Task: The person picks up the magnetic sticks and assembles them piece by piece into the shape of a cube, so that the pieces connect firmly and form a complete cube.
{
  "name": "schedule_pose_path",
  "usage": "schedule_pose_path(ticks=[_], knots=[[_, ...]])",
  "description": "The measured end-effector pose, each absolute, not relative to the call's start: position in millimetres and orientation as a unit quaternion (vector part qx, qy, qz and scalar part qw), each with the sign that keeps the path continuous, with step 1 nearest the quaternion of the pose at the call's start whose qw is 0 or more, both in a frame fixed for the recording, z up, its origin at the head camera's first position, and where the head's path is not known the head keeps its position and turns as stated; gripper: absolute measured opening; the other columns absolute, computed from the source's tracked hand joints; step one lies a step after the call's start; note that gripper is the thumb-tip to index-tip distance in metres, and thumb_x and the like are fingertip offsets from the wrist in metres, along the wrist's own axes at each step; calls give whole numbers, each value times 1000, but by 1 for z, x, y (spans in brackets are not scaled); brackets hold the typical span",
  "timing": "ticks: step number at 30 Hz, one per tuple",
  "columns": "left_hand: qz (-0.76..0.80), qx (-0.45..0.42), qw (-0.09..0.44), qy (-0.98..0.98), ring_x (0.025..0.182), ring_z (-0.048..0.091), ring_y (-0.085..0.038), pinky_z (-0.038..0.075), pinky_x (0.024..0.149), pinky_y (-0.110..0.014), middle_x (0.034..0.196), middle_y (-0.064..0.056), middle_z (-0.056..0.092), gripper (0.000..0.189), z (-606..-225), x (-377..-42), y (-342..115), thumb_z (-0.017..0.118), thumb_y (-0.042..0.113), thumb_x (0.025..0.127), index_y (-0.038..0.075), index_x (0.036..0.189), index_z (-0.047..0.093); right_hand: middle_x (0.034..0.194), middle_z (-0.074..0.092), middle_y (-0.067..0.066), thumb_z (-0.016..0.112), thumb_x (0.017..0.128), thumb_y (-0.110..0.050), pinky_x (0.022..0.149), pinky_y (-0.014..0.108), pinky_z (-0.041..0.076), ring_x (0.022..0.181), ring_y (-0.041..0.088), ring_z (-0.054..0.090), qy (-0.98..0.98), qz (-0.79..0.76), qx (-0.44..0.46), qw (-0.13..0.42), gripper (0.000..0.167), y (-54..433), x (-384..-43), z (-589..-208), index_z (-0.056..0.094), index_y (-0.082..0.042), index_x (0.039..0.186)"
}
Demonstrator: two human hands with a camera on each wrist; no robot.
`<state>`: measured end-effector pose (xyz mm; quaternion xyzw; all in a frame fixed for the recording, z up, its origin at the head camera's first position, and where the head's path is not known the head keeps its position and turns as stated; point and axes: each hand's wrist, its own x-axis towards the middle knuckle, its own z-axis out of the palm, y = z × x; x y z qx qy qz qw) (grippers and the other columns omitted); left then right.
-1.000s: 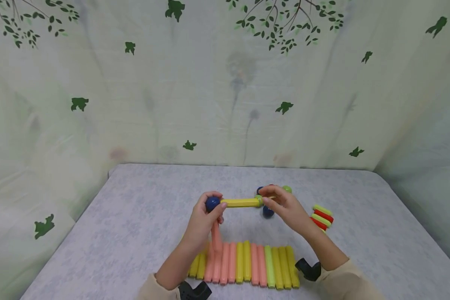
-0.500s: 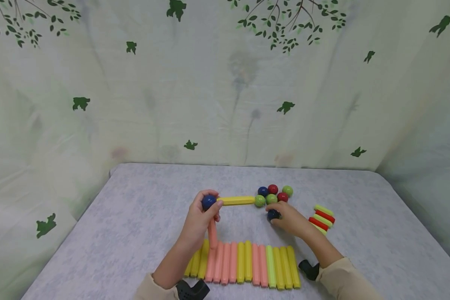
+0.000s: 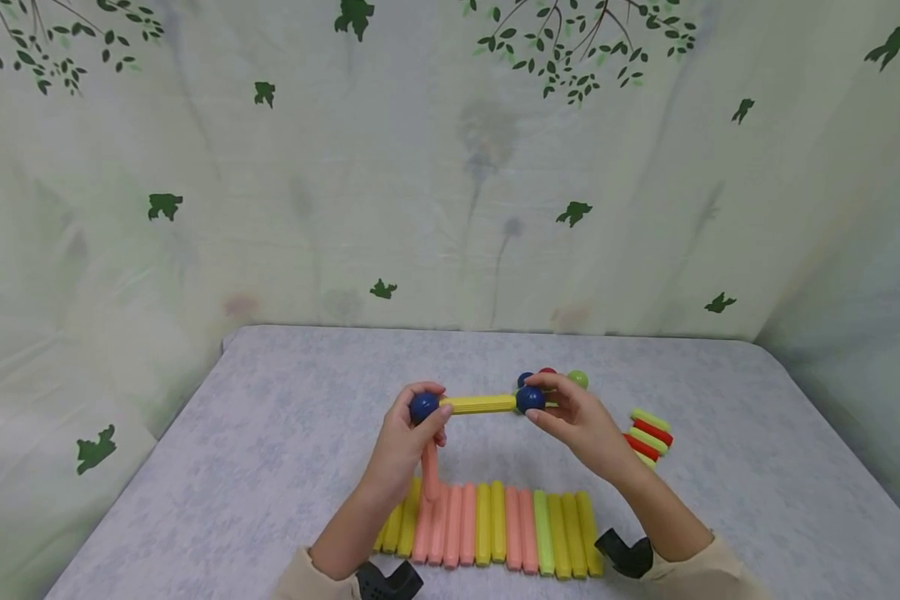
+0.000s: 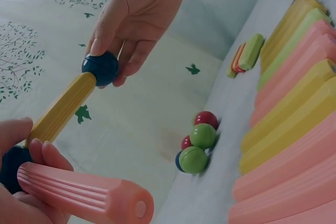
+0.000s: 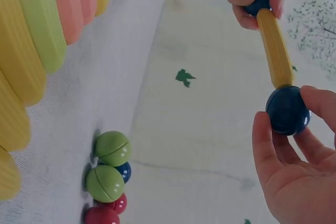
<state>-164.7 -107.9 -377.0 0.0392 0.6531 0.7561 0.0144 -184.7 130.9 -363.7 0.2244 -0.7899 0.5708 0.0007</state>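
My left hand (image 3: 407, 429) grips a dark blue ball (image 3: 423, 407) from which a yellow ridged rod (image 3: 482, 404) runs to the right. A pink rod (image 4: 86, 192) joins the same ball and hangs down toward the table. At the yellow rod's far end, my right hand (image 3: 588, 429) pinches a second dark blue ball (image 5: 288, 110) between thumb and fingertips. This ball touches the rod's end in both wrist views. The joined pieces are held above the table.
Below the hands lies a row of pink, yellow and green rods (image 3: 492, 525). Behind the right hand sit several red, green and blue balls (image 4: 203, 136), partly hidden in the head view. Short red and light green rods (image 3: 648, 435) lie to the right on the grey-blue table (image 3: 217, 467).
My right hand picked up the dark blue ball from the table and brought it up to the yellow rod's right end. The left hand shifted slightly, keeping its grip.
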Motion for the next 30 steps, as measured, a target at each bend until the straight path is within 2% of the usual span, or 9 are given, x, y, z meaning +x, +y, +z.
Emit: schedule_pose_path(ticks=[6,11,14,18,23,26,30], knots=[[753,30,28,656,60,47,-17,44,56,-24,93,-14,50,35,-378,-165,-108,67,11,81,2,110,51,119,48,12,64,83,-13,79,27,47,102,25,53,-792,571,216,-1,39,132,-183,-364,51,-9,119],[752,23,25,658,60,47,-17,44,57,-25,87,-12,49,35,-379,-166,-109,68,13,81,2,109,50,121,48,10,66,83,-20,83,28,46,105,25,51,-811,546,211,8,50,139,-180,-369,45,-8,126],[755,20,20,656,60,46,-17,44,57,-25,84,-12,48,35,-378,-166,-110,67,14,81,2,109,49,122,47,8,68,81,-25,83,32,46,106,25,50,-834,520,186,2,56,148,-172,-372,42,-10,128],[759,17,12,651,60,45,-17,44,57,-25,83,-11,47,36,-377,-165,-113,66,13,82,1,111,48,122,46,10,70,78,-28,83,40,45,104,28,50,-870,469,146,-49,60,158,-158,-379,41,-13,129],[764,16,9,645,60,46,-17,44,57,-24,82,-11,48,36,-375,-166,-114,66,14,82,2,111,48,119,46,10,73,75,-25,74,38,48,93,21,51,-906,391,84,-137,64,167,-143,-395,42,-14,130],[766,16,7,642,60,46,-17,44,57,-24,83,-11,48,36,-375,-166,-115,66,15,82,3,111,49,110,45,9,74,75,-21,66,34,47,84,19,47,-917,347,81,-178,62,172,-139,-406,43,-11,128],[768,17,7,640,59,46,-17,44,57,-24,85,-13,48,34,-375,-167,-115,66,13,82,3,109,49,90,48,5,70,77,-15,61,33,43,74,18,45,-925,301,84,-217,50,173,-138,-419,47,-6,120]])
